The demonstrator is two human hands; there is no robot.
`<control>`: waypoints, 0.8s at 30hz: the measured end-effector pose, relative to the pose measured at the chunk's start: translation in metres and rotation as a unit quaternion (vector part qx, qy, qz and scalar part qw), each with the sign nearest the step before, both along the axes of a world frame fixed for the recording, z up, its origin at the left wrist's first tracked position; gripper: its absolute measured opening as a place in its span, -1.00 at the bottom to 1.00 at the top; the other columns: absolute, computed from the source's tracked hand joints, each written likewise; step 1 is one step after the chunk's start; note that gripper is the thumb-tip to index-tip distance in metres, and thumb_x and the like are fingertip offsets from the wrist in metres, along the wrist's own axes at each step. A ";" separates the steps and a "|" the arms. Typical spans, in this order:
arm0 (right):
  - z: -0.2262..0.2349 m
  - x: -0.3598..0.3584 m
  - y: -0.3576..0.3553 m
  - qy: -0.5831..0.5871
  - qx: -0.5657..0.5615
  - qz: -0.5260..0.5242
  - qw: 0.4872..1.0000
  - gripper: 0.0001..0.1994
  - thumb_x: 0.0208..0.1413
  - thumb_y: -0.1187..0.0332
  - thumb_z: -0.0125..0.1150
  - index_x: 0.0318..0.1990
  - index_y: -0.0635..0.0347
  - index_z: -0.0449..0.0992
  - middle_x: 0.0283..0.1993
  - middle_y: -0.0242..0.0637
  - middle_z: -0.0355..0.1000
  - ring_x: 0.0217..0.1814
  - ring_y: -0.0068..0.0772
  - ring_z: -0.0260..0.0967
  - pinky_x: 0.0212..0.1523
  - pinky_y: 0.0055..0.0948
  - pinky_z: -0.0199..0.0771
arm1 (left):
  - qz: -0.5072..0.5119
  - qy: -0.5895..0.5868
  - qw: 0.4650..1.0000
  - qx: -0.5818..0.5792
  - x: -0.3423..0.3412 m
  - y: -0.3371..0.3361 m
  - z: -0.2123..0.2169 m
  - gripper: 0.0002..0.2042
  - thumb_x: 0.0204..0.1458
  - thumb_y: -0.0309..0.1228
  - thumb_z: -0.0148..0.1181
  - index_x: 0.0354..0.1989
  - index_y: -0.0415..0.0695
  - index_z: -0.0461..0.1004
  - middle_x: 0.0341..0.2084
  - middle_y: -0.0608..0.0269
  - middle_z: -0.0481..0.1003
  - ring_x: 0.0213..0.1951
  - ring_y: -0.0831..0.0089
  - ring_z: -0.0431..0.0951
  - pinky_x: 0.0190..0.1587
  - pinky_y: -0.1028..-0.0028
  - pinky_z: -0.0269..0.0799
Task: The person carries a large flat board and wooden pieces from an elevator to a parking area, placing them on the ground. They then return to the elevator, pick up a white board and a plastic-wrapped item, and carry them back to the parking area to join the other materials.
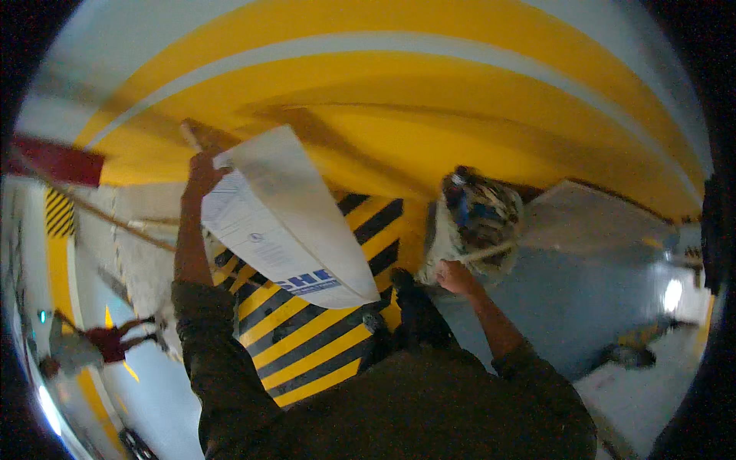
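Observation:
My left hand [205, 175] is raised at the left, its fingers closed on the upper edge of a white sack [307, 218] with blue print. The sack hangs flat and slanted in front of me. A brownish stick-like piece beside those fingers is too blurred to name. To the right, my right hand [458, 277] is closed at the near rim of a pale, bulky bag [498, 257]. That bag stands open, filled with dark, mixed loose stuff [479, 203] that has a bit of blue in it. The fingers seem to grip the bag's rolled edge.
A yellow wall [460, 100] with a pale stripe rises ahead. Black-and-yellow hatching [307, 345] marks the floor under me. A flat grey-brown board [598, 218] lies right of the bag. A long pole [115, 218] slants at left, and another person [107, 343] is farther off.

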State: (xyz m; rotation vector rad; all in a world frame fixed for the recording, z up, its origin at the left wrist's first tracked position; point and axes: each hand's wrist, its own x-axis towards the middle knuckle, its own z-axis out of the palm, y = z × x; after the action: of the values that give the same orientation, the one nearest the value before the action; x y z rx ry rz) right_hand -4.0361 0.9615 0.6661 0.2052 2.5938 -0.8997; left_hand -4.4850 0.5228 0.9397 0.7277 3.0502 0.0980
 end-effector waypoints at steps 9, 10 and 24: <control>-0.030 0.293 -0.035 -0.080 0.130 -0.185 0.971 -0.63 -0.04 0.14 0.13 -0.16 0.21 0.44 -0.25 -0.11 0.45 -0.17 -0.03 0.39 -0.05 -0.17 0.34 | -0.064 0.259 0.957 0.109 -0.042 -0.041 -0.093 -0.46 -0.10 -0.25 0.21 0.08 -0.13 0.24 0.05 0.05 0.28 0.13 0.10 0.19 0.09 0.11 0.14; -0.038 0.315 -0.047 -0.075 0.157 -0.145 0.974 -0.64 -0.05 0.13 0.12 -0.18 0.20 0.45 -0.24 -0.12 0.45 -0.16 -0.02 0.39 -0.05 -0.17 0.34 | -0.061 0.290 0.949 0.108 -0.049 -0.057 -0.097 -0.45 -0.08 -0.26 0.19 0.11 -0.14 0.22 0.08 0.05 0.25 0.16 0.11 0.17 0.10 0.09 0.13; -0.079 0.525 -0.098 -0.153 -0.126 -0.400 0.895 -0.76 -0.04 0.16 0.19 -0.33 0.12 0.48 -0.46 -0.23 0.45 -0.51 -0.31 0.43 -0.40 -0.23 0.43 | 0.183 0.509 0.838 0.071 0.179 -0.012 -0.106 -0.28 -0.03 0.25 -0.17 0.28 0.14 0.00 0.28 0.02 -0.13 0.22 -0.07 -0.03 0.01 -0.16 0.02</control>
State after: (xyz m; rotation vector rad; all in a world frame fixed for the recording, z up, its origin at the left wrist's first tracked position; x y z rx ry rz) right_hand -3.5113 0.8633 0.5876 1.2886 2.0391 -1.3160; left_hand -4.3058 0.5105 0.8341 0.1607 4.2205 -0.1125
